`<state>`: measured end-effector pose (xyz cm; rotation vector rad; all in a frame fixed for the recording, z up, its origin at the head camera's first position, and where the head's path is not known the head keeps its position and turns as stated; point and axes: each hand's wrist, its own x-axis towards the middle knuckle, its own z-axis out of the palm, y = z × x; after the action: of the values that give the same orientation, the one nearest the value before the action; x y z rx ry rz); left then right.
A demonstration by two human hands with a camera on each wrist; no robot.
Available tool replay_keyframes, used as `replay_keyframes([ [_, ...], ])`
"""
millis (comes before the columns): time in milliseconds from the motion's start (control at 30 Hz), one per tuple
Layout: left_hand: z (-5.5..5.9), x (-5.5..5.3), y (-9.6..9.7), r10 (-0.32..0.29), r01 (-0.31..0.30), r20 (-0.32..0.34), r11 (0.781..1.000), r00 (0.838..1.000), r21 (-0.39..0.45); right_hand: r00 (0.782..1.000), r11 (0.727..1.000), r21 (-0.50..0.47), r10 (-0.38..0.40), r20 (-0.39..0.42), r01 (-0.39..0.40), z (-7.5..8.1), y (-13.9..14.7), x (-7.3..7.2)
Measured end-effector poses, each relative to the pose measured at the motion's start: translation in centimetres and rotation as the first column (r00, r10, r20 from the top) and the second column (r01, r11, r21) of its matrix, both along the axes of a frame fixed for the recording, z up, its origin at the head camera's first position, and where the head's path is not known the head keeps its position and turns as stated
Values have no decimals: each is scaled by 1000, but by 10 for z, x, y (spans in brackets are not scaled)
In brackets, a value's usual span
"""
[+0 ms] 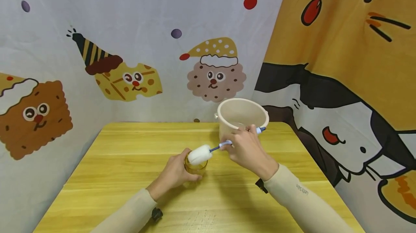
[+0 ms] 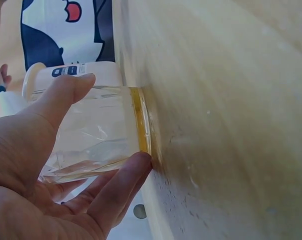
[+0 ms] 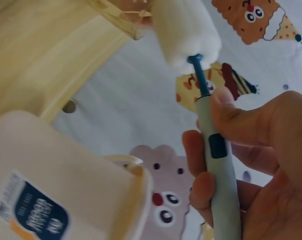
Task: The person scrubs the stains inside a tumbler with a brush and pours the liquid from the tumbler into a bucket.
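Note:
My left hand [image 1: 177,170] grips an amber glass cup [image 2: 101,135], thumb on one side and fingers on the other, its base right at the table surface. My right hand [image 1: 245,148] holds a sponge bottle brush [image 3: 218,165] by its pale handle, thumb and fingers curled round it. The brush's white sponge head [image 1: 200,154] overlaps the cup's mouth in the head view, tilted down to the left. A blue stem joins the head to the handle.
A cream bucket [image 1: 224,126] with a printed label stands at the table's back right, just beyond my right hand. The wooden table [image 1: 139,143] meets a cartoon-printed cloth [image 1: 143,20] behind it. More printed cloth hangs along the right side.

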<state>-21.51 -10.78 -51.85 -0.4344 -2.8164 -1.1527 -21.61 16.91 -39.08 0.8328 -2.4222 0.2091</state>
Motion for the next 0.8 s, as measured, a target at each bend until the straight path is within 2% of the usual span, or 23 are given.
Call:
replay_keyframes([
  [167, 0, 0, 0, -1, 1, 1, 1000, 1000, -6, 999, 994, -109, -5, 43, 10, -13, 10, 0],
  [367, 1, 0, 0, -4, 4, 1, 1000, 1000, -10, 994, 981, -184, -39, 102, 57, -30, 22, 3],
  [600, 4, 0, -1, -5, 5, 3, 1000, 1000, 1, 986, 972, -219, -51, 161, 87, -50, 30, 6],
  [800, 5, 2, 0, -13, 13, 24, 1000, 1000, 9, 976, 971, -220, -46, 214, 94, -60, 33, 7],
])
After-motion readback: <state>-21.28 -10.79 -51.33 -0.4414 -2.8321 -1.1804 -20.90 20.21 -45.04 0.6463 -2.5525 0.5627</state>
